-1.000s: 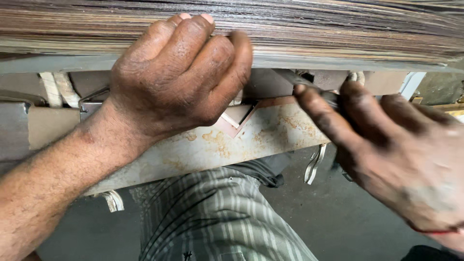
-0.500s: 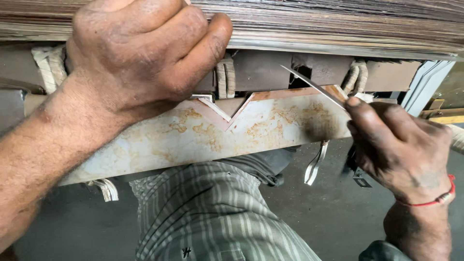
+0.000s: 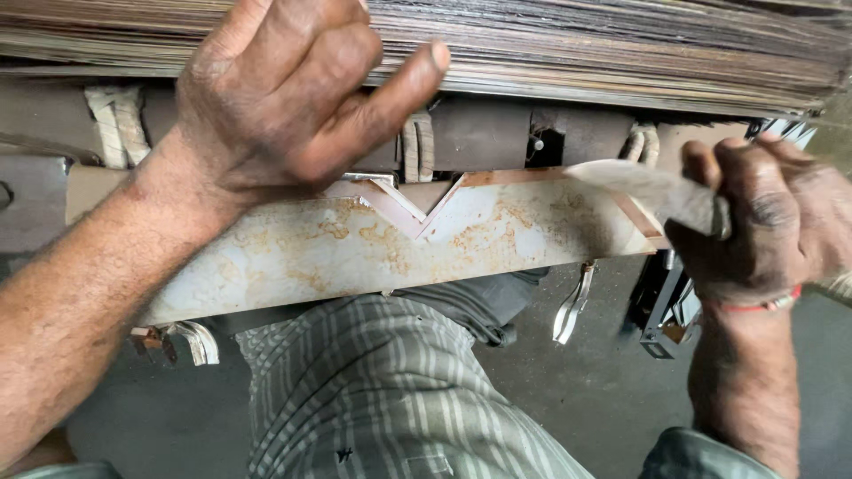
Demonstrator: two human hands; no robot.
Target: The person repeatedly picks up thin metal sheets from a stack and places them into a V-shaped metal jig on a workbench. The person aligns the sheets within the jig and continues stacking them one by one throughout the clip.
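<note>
Fingers of your left hand [image 3: 284, 106] curl loosely on the far stack of sheets [image 3: 621, 44], thumb out, gripping nothing. Your right hand [image 3: 763, 222] clamps a thin pale strip [image 3: 639, 188], right of the notched marbled board [image 3: 373, 248].

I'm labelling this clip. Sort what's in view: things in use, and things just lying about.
In use:
left hand on the sheet stack
right hand gripping a thin strip
notched marbled board

Lying about:
rope loops
metal clip hanging below
floor
</note>
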